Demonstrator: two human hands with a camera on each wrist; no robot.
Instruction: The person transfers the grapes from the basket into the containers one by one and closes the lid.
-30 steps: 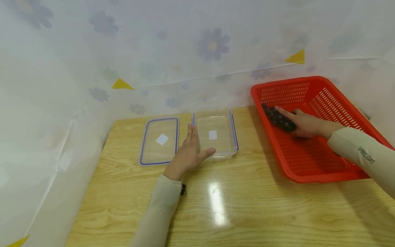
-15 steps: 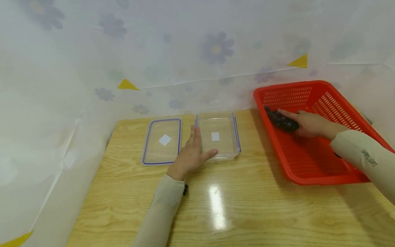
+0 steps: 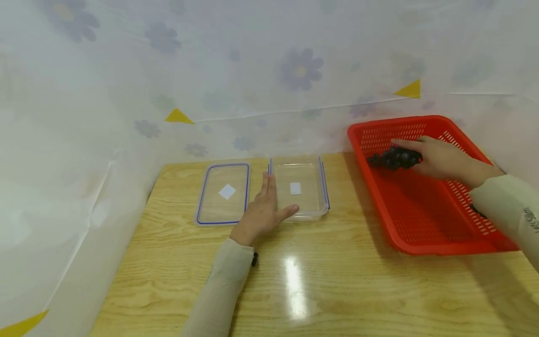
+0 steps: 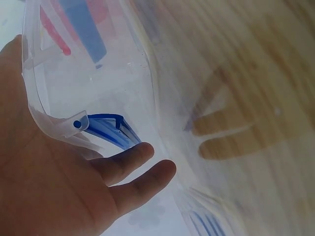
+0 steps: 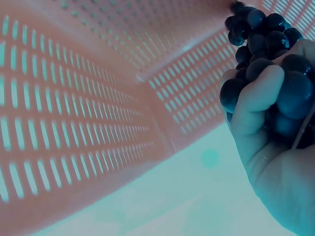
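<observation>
Right now the right hand (image 3: 442,159) grips a bunch of dark grapes (image 3: 395,158), fingers curled round it, w/ the bunch up inside the red basket (image 3: 425,224), near the far-left corner. In the head view its long axis runs roughly left-right, free end pointing left toward the basket's left wall; the hand covers the right end. Right wrist view shows a finger wrapped over the grapes (image 5: 268,54) w/ the slotted wall behind. Can't tell if the bunch touches the basket floor.

Left hand (image 3: 262,211) lies flat, fingers straight & relaxed, on the table (image 3: 337,290) against the near-left corner of the clear container (image 3: 300,189), thumb along its front edge. Left wrist view has the fingers (image 4: 133,157) by the container's rim & a blue clip. Container's long axis runs front to back; its lid (image 3: 224,193) lies flat just beside it on the left, same orientation.

Basket sits at the table's right, well apart from the container, bare wood between them. Front half of the table is bare too. Floral sheet (image 3: 252,70) backs the far edge.
</observation>
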